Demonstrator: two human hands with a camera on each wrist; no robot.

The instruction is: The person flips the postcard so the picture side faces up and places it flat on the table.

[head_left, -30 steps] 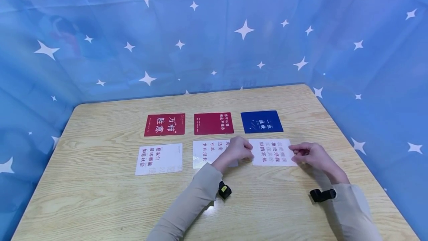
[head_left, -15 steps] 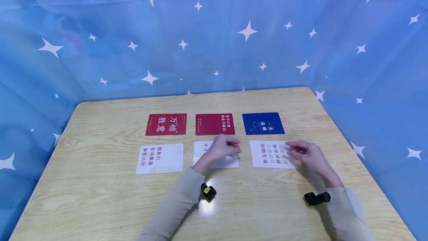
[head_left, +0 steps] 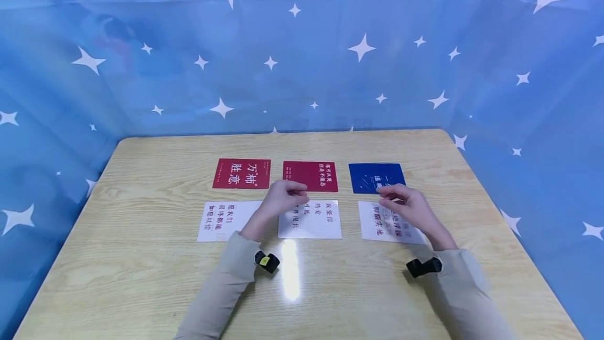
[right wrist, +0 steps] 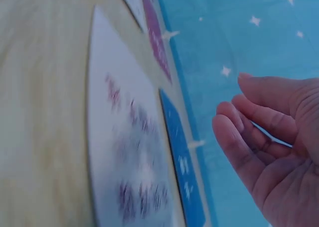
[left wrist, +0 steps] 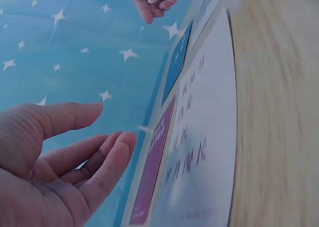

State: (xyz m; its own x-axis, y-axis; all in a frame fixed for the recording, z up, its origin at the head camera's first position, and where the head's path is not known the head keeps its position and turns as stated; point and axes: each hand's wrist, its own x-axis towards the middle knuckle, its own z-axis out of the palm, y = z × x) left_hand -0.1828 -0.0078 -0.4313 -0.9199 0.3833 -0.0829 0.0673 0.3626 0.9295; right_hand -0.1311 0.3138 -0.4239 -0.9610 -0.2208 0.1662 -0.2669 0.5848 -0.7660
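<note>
My left hand hovers at the gap between the left and middle cards, its fingers loosely bent and holding nothing. Below it are a white card in the middle and another white card to the left, both printed with dark characters. My right hand, likewise holding nothing, is over the right white card and covers part of its text. In the right wrist view, a gap separates the thumb from the fingers. The left wrist view shows the same gap between thumb and fingers.
Behind the white row lie a red card, a second red card and a blue card. The wooden table ends at a blue curtain with white stars. Wrist cameras are strapped over both sleeves.
My right hand has let go of the right white card's edge and moved left and up. My left hand has moved left from beside that card, uncovering the middle white card. The view has shifted slightly.
</note>
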